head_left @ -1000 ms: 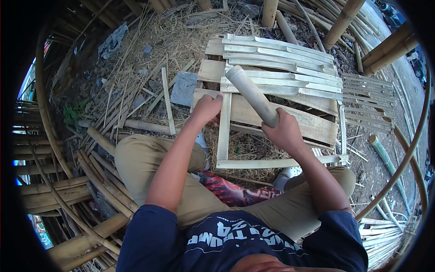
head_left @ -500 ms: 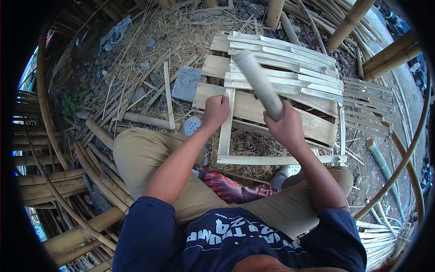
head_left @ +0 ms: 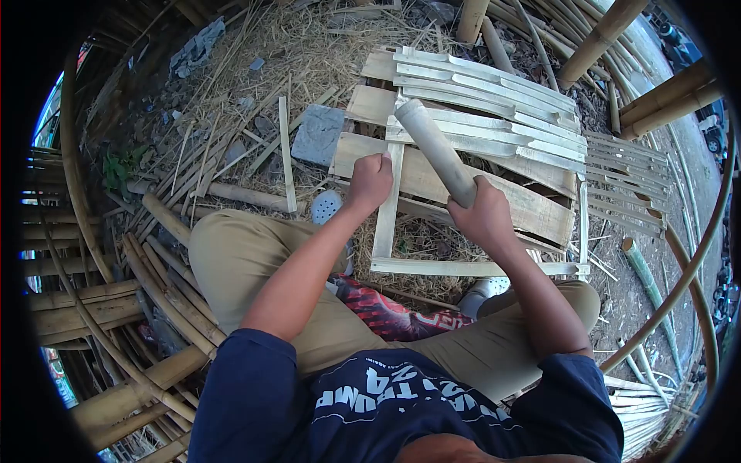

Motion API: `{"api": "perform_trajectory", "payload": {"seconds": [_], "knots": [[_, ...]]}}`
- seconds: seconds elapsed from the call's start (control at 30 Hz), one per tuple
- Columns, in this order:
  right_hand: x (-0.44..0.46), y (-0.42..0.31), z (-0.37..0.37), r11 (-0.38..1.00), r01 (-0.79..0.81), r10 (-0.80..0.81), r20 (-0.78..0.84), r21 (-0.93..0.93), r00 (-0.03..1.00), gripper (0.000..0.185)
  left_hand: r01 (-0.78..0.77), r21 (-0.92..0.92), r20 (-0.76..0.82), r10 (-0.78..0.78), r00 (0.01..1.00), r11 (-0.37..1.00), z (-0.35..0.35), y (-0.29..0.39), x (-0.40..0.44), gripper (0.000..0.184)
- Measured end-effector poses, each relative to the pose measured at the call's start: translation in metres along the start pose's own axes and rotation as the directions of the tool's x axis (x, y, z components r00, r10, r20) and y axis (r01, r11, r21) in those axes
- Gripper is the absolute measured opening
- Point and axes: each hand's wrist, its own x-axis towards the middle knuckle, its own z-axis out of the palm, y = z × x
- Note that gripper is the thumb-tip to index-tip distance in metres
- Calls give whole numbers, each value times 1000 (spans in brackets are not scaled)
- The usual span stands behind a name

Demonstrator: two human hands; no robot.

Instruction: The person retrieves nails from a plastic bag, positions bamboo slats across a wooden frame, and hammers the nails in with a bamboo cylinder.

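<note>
My right hand (head_left: 486, 214) is wrapped round the lower end of a short, thick bamboo stick (head_left: 437, 148). The stick slants up and left, its far end over the slats of a bamboo slatted frame (head_left: 478, 267). Several pale split-bamboo slats (head_left: 494, 139) lie side by side across the upper part of this frame. At the frame's left rail, my left hand (head_left: 370, 183) is closed in a fist, thumb on top; what its fingers hold is hidden. Under the frame sit wide wooden boards (head_left: 509, 193).
A grey concrete block (head_left: 318, 134) lies left of the boards. Another slatted bamboo panel (head_left: 627, 181) rests at the right. Bamboo poles (head_left: 174, 289) are piled on the left, and upright bamboo posts (head_left: 602, 42) stand behind. Straw and bamboo scraps cover the ground.
The bamboo stick's far end has dropped slightly toward the slats and is less blurred. My left hand stays by the left rail, still closed.
</note>
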Motion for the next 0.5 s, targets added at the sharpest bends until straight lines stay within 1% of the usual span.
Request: {"api": "perform_trajectory", "payload": {"seconds": [0.03,0.13,0.23,0.27,0.3,0.33,0.37,0.43,0.5], "knots": [[-1,-3,0,1000,-6,6,-7,13,1000,48,-5,8,-3,5,1000,1000,0,0,0,44],[0,-2,0,999,10,-5,114,-43,994,48,-24,-12,-21,24,999,1000,2,-1,0,45],[-4,-15,-20,979,-6,27,-101,202,994,47,3,-18,11,-3,1000,1000,0,-2,1,45],[-6,-20,-21,932,29,60,-235,360,970,44,-5,-30,7,5,1000,1000,-2,-2,2,45],[-2,-15,-17,980,23,2,-125,200,992,43,-9,-43,5,9,1000,999,-2,-3,2,45],[5,-4,-12,999,34,-34,-6,33,999,43,-14,-59,6,15,1000,998,1,-3,-1,45],[10,6,-9,989,64,-50,108,-132,993,42,-20,-56,-12,20,1000,998,3,-3,-3,45],[9,0,-1,997,47,-49,-35,-54,998,41,-57,-36,-38,56,998,998,2,-3,0,46],[2,-1,0,999,29,-27,-108,14,994,41,-45,-31,-28,44,999,999,4,-5,-1,45]]}}
